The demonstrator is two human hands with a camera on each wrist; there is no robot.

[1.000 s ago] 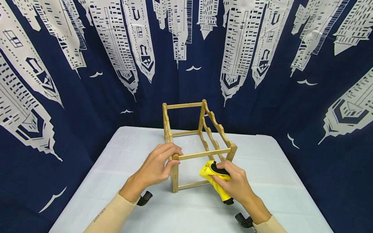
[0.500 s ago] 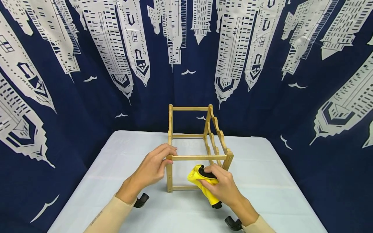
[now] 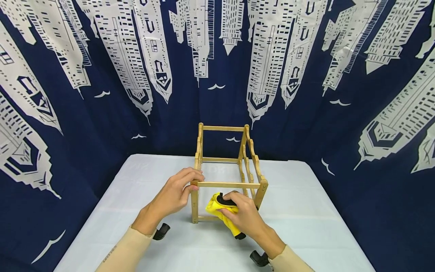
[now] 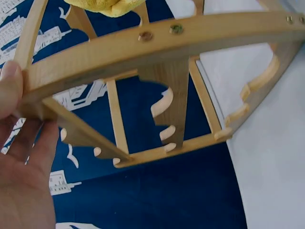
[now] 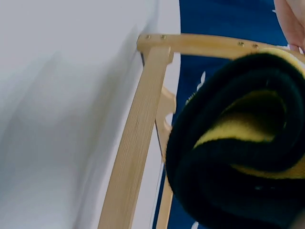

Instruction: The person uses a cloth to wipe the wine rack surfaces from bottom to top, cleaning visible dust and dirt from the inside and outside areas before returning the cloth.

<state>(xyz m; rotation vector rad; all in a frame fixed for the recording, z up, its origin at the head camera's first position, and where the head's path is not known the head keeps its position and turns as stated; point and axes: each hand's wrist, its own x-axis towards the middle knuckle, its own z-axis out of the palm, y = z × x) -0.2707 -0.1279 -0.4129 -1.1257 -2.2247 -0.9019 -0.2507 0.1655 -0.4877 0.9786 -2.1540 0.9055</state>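
A light wooden wine rack with scalloped slats stands on the table. At its near left top corner, my left hand grips the frame; the left wrist view shows the thumb and fingers around the end of a post. My right hand pinches a folded yellow cloth with black edging in front of the rack's near side. In the right wrist view, the bunched cloth covers much of the right side, with rack bars beyond it. Whether the cloth touches the wood, I cannot tell.
A white cloth covers the table. Behind it and at both sides hangs a dark blue curtain printed with white buildings. Dark wrist-worn devices show below the left wrist and the right wrist.
My right hand has moved left with the cloth, along the rack's near side. The rack has turned slightly and now faces more squarely. My left hand keeps its grip on the corner.
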